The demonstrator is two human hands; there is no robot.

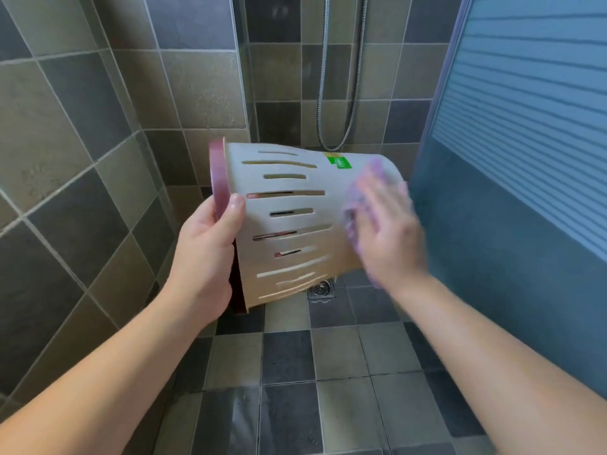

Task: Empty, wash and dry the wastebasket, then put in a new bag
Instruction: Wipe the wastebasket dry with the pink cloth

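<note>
1. The beige slotted plastic wastebasket with a mauve rim (289,224) is held on its side in the air above the grey and tan tiled shower floor (328,372), its mouth turned to the person's left and its base to the right.
2. The left hand (205,254) grips the rim, thumb on the outer wall and the other fingers hidden, presumably curled inside. It carries the basket alone, so a wet, slick rim could let the basket twist or drop onto the tiles.
3. The right hand (391,231) lies flat with straightened fingers, pressing a lilac cloth (358,205) against the wall near the base. The hand is blurred, so the step looks like wiping or drying. Pushing hard so far from the gripped rim could lever the basket out of the left hand's hold.
4. The cloth could catch on a slot edge and bunch, leaving damp patches.
5. The green sticker (338,160) near the base may peel if rubbed while wet.
6. The floor around the round metal drain (321,288) may be wet, which would make footing risky.
</note>
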